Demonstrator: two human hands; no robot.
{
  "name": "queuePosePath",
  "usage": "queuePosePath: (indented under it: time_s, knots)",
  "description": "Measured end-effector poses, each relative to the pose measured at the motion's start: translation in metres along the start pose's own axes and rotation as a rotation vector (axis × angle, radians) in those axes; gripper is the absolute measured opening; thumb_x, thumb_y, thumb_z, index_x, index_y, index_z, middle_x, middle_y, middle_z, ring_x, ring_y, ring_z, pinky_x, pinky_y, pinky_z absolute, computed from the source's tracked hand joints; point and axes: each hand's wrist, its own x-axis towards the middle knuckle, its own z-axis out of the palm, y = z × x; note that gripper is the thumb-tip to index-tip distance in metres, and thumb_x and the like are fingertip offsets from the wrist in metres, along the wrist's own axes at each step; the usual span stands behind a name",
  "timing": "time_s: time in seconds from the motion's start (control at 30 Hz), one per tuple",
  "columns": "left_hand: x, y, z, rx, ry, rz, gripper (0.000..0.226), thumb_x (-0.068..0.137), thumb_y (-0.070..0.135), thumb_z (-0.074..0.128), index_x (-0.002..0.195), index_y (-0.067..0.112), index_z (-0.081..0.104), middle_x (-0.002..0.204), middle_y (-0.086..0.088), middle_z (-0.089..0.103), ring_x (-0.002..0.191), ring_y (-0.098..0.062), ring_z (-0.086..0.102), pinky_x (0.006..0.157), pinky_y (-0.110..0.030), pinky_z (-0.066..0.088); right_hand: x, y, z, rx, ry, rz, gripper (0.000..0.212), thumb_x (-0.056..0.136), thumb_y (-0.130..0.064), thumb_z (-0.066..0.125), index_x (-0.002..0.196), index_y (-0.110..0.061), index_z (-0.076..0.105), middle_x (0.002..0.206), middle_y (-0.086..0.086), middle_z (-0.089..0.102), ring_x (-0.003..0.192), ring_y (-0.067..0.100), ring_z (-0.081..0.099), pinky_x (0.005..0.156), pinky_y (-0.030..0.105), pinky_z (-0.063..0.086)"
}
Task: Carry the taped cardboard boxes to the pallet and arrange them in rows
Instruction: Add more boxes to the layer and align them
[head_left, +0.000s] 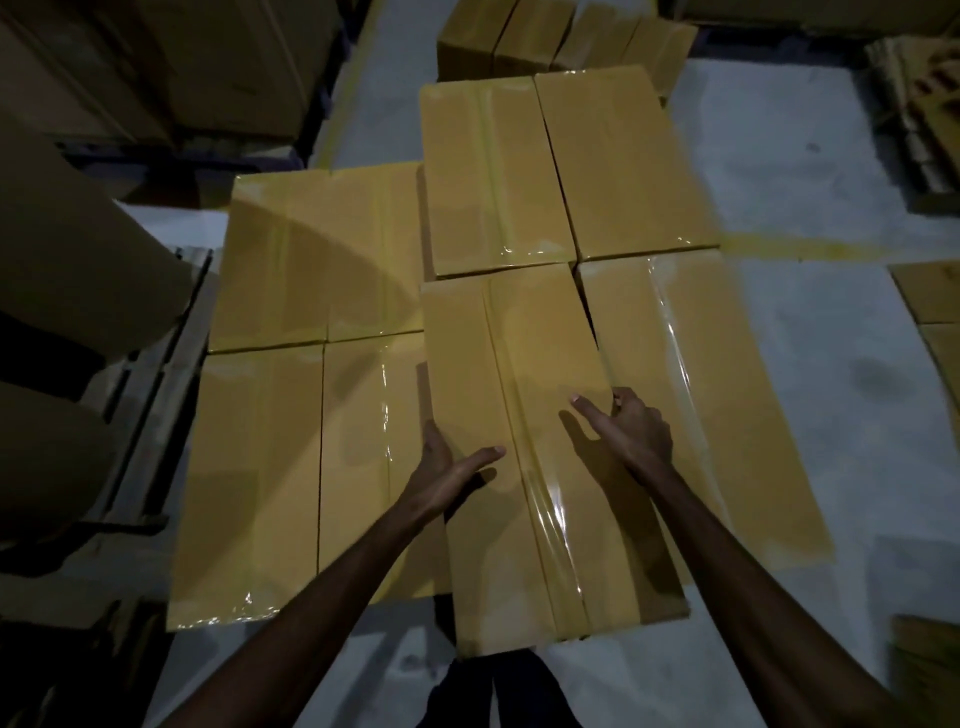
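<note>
Right now I have both hands on the taped box (524, 415), which lies slightly askew at the near edge of the stack on the pallet (156, 364). My left hand (441, 467) clasps its left edge, thumb on top. My right hand (634, 431) curls over its right edge, beside the right-hand box (701, 405). Its far end meets the rear box (493, 176).

Tan-yellow all over, those taped boxes (519, 364) were, each with a glossy clear tape strip (540, 499) running down its middle and catching white glints. The floor (810, 364) was pale grey, crossed by a worn yellow line (800, 249). Stacked cartons (78, 249) at the left showed duller brown.
</note>
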Motion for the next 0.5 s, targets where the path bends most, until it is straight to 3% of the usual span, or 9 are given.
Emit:
queuePosePath:
  time_s: [0.13,0.3,0.4,0.5]
  knots:
    - [0.022,0.002,0.012,0.010,0.019,-0.006,0.139,0.074,0.070,0.076,0.163,0.016,-0.016,0.173,-0.006,0.005,0.156,-0.028,0.019,0.122,-0.041,0.024,0.023,0.005,-0.003,-0.028,-0.004,0.003,0.097,0.081,-0.087,0.053,0.145,-0.015,0.053,0.135,0.013,0.064,0.123,0.036,0.059,0.103,0.045,0.048]
    - [0.045,0.002,0.017,0.018,0.036,-0.052,0.153,0.055,0.083,0.072,0.164,0.018,-0.015,0.173,-0.008,0.006,0.156,-0.031,0.020,0.124,-0.047,0.026,0.039,0.008,-0.001,-0.067,-0.046,0.014,0.095,0.084,-0.085,0.051,0.145,-0.012,0.053,0.139,0.015,0.061,0.127,0.036,0.056,0.101,0.043,0.045]
    - [0.057,-0.008,0.018,-0.010,0.046,-0.080,0.145,0.063,0.076,0.073,0.164,0.018,-0.013,0.173,-0.009,0.005,0.156,-0.033,0.019,0.123,-0.047,0.026,0.045,0.010,0.002,-0.086,-0.065,-0.010,0.098,0.083,-0.088,0.048,0.145,-0.013,0.053,0.142,0.013,0.059,0.130,0.035,0.053,0.100,0.043,0.044]
    - [0.065,-0.019,0.020,-0.045,0.031,-0.081,0.125,0.085,0.059,0.076,0.164,0.015,-0.009,0.172,-0.010,0.010,0.155,-0.034,0.022,0.118,-0.041,0.029,0.047,0.010,0.002,-0.020,-0.138,0.003,0.107,0.078,-0.091,0.047,0.158,-0.021,0.036,0.155,0.013,0.048,0.140,0.039,0.045,0.112,0.052,0.039]
